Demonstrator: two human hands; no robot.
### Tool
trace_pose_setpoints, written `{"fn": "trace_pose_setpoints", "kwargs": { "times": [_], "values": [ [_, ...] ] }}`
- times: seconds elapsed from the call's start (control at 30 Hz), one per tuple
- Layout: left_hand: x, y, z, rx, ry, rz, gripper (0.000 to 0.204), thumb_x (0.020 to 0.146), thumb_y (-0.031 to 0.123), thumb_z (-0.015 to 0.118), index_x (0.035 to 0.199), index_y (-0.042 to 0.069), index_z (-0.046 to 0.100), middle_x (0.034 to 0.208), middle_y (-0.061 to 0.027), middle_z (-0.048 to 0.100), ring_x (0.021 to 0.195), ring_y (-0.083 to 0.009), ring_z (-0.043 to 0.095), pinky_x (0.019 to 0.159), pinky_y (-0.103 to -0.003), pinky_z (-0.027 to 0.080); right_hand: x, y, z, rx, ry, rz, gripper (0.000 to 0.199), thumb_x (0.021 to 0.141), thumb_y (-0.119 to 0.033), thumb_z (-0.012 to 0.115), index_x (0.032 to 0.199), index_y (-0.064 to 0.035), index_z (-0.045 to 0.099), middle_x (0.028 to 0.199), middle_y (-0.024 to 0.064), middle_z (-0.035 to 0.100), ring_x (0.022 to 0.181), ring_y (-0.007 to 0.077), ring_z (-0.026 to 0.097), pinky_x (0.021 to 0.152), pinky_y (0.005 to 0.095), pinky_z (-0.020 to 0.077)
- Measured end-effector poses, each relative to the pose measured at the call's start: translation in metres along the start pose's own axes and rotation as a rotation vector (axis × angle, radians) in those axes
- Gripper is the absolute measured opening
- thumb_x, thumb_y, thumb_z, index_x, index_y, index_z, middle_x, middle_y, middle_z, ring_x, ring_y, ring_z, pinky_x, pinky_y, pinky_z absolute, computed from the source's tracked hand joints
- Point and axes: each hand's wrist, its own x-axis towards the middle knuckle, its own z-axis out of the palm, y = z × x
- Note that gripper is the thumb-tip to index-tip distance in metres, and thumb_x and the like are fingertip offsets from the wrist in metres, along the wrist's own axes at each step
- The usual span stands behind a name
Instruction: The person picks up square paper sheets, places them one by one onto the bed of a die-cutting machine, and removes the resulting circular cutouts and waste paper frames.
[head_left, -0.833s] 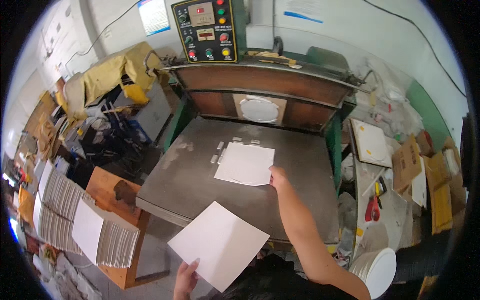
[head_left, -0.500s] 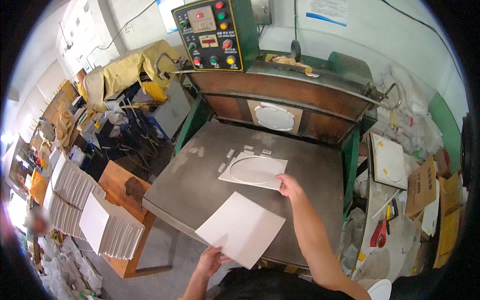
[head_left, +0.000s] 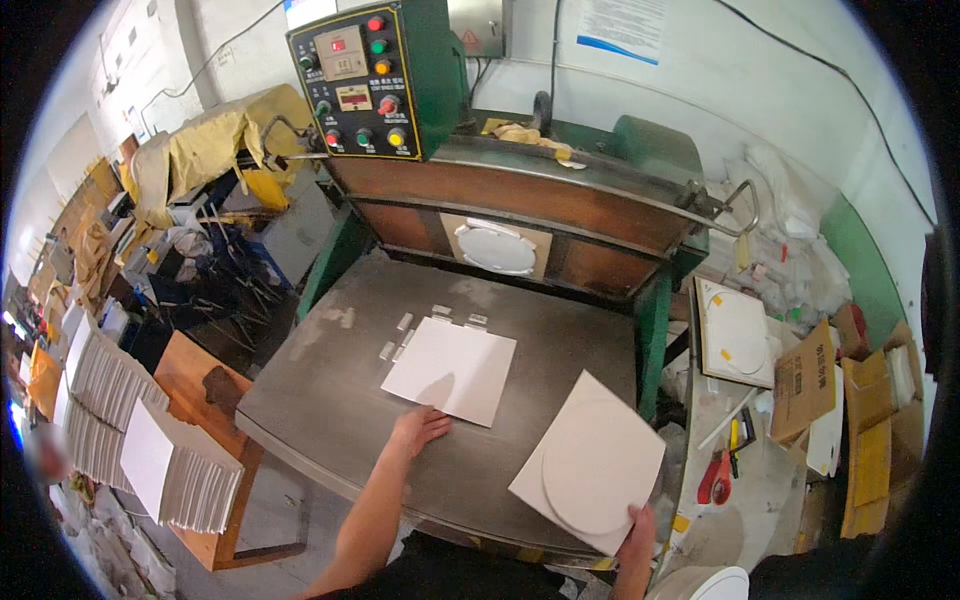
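A plain white board (head_left: 452,368) lies flat on the grey metal bed (head_left: 330,385) of a press. Its far left side sits up against several small pale blocks (head_left: 440,312). My left hand (head_left: 421,428) rests at the near edge of this board, fingers stretched out and touching it. My right hand (head_left: 636,540) grips the near corner of a second white board (head_left: 600,465), which bears a round cut outline. That board is held tilted over the right front of the bed.
A raised brown platen (head_left: 400,185) with a round white die (head_left: 497,247) stands behind the bed. At upper left is a control box (head_left: 360,85) with buttons. Stacked white boards (head_left: 185,470) sit on a wooden table (head_left: 215,380) at left. Red-handled scissors (head_left: 714,478) lie at right.
The plain board has gone from my left hand onto the bed by the blocks. My right hand has lifted the cut board off that spot and brought it right and nearer.
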Motion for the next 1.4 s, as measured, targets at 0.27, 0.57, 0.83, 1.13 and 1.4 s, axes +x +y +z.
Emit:
{"fn": "trace_pose_setpoints", "kwargs": {
  "times": [0.27, 0.57, 0.83, 1.13, 1.4],
  "values": [
    [-0.001, -0.015, 0.117, 1.51, 0.112, 0.93, 0.061, 0.08, 0.031, 0.065, 0.133, 0.005, 0.046, 0.14, -0.018, 0.043, 0.134, -0.0372, 0.032, 0.11, -0.054, 0.023, -0.101, 0.028, 0.054, -0.506, 0.37, -0.363, 0.038, 0.078, -0.003, 0.054, 0.116, 0.0025, 0.056, 0.105, 0.0096, 0.062, 0.099, 0.0201, 0.056, 0.091, 0.0321, 0.0418],
    [0.039, -0.031, 0.131, 1.71, 0.059, 0.952, 0.05, 0.084, 0.026, 0.058, 0.13, 0.007, 0.051, 0.14, -0.0178, 0.045, 0.135, -0.0385, 0.034, 0.111, -0.058, 0.021, -0.208, -0.004, 0.12, -0.114, 0.482, -0.28, 0.042, 0.083, -0.004, 0.054, 0.124, 0.0051, 0.052, 0.11, 0.0131, 0.063, 0.101, 0.0224, 0.06, 0.089, 0.0338, 0.0462],
    [-0.144, 0.011, 0.104, 0.664, -0.951, 0.01, 0.037, 0.099, 0.034, 0.05, 0.114, 0.002, 0.06, 0.102, -0.0069, 0.066, 0.09, -0.0127, 0.061, 0.079, -0.028, 0.05, -0.234, 0.051, 0.068, 0.143, 0.524, -0.142, 0.035, 0.086, -0.006, 0.056, 0.119, 0.0039, 0.055, 0.106, 0.0112, 0.065, 0.092, 0.0192, 0.063, 0.083, 0.032, 0.05],
    [-0.222, -0.04, 0.093, 0.776, -1.062, -0.138, 0.036, 0.1, 0.027, 0.049, 0.126, 0.002, 0.056, 0.11, -0.0052, 0.063, 0.099, -0.0143, 0.059, 0.089, -0.029, 0.046, -0.259, 0.074, 0.005, 0.324, 0.476, -0.076, 0.04, 0.081, -0.01, 0.059, 0.118, 0.0031, 0.054, 0.105, 0.0109, 0.064, 0.093, 0.0207, 0.063, 0.083, 0.0333, 0.0501],
    [-0.284, -0.093, 0.127, 0.923, -1.004, -0.22, 0.033, 0.097, 0.024, 0.049, 0.12, 0.002, 0.059, 0.105, -0.0066, 0.064, 0.089, -0.017, 0.061, 0.081, -0.033, 0.048, -0.278, 0.102, -0.071, 0.33, 0.408, -0.07, 0.033, 0.09, -0.013, 0.06, 0.118, 0.0034, 0.056, 0.101, 0.0083, 0.066, 0.084, 0.0176, 0.064, 0.078, 0.0313, 0.0513]
  ]
}}
